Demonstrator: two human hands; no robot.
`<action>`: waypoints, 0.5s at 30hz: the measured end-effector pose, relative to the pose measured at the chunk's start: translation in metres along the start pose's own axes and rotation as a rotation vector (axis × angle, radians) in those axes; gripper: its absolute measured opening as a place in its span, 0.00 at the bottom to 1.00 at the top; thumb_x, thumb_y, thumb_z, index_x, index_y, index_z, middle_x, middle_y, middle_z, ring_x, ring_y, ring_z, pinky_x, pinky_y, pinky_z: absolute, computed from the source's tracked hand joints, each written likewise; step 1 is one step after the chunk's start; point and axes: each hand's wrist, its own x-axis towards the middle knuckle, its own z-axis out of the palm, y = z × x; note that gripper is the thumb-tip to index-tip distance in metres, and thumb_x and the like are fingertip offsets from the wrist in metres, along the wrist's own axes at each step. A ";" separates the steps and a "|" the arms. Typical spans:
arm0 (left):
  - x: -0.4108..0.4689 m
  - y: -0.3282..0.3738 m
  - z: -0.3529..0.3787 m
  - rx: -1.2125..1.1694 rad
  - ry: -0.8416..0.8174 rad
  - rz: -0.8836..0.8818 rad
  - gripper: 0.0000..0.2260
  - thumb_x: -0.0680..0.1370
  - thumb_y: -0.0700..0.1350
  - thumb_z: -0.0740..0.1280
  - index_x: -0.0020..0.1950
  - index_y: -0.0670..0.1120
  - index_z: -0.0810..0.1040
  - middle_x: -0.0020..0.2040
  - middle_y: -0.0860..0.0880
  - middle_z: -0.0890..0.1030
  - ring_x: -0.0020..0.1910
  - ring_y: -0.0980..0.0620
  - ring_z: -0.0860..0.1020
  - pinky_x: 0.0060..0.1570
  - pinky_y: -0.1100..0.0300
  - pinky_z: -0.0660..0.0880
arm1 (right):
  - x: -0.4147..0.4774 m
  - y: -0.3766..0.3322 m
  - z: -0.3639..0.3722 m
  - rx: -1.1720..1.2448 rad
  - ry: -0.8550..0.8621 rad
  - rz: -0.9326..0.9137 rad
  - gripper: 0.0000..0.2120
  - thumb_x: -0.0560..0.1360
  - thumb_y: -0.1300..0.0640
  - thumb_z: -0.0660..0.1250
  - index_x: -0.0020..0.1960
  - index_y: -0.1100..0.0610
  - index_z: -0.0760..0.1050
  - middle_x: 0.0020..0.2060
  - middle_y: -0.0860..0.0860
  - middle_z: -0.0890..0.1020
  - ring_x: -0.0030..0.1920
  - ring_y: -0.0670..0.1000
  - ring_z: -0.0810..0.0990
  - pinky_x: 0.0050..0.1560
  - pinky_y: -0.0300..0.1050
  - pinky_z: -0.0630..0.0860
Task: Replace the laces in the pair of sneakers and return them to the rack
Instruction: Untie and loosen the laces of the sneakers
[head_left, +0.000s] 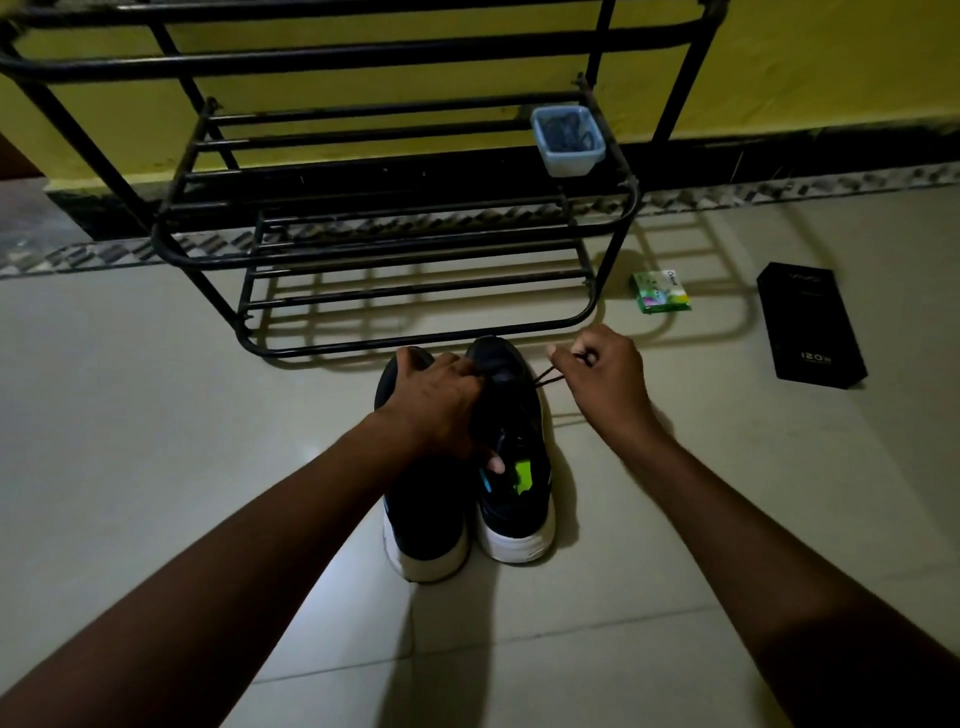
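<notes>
A black lace (543, 378) is being pinched by curled fingers of the right hand (605, 382); the right-side sneaker (511, 499) is being grasped by fingers of the left hand (434, 402).

Left hand (434, 400) covers the left sneaker's (426, 519) top and its own fingertips; rack (363, 52) runs off the top edge; tub (568, 140) contents too dim to tell.

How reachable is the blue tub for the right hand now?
Probably yes, but not while busy: the right hand pinches a lace of the right sneaker. The blue tub sits on an open shelf of the rack, nothing in front.
</notes>
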 end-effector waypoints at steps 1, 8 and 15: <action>0.000 0.000 0.000 0.004 0.001 0.000 0.49 0.62 0.77 0.69 0.78 0.60 0.59 0.79 0.52 0.62 0.76 0.46 0.61 0.71 0.32 0.52 | -0.003 0.005 0.001 0.039 0.054 0.079 0.22 0.74 0.64 0.71 0.29 0.54 0.61 0.26 0.48 0.65 0.28 0.44 0.64 0.33 0.41 0.61; -0.003 -0.002 -0.005 -0.113 -0.012 -0.016 0.43 0.64 0.76 0.69 0.75 0.58 0.66 0.75 0.52 0.68 0.75 0.47 0.63 0.69 0.34 0.52 | -0.014 0.046 -0.018 0.150 0.137 0.456 0.12 0.74 0.53 0.74 0.36 0.55 0.74 0.30 0.49 0.79 0.34 0.51 0.77 0.42 0.47 0.75; 0.013 0.008 -0.003 -0.292 0.211 0.020 0.13 0.82 0.51 0.65 0.65 0.51 0.79 0.64 0.46 0.75 0.60 0.44 0.77 0.57 0.44 0.76 | -0.056 0.034 0.000 -0.288 0.003 0.150 0.07 0.75 0.49 0.72 0.51 0.50 0.80 0.49 0.46 0.80 0.52 0.47 0.78 0.53 0.49 0.74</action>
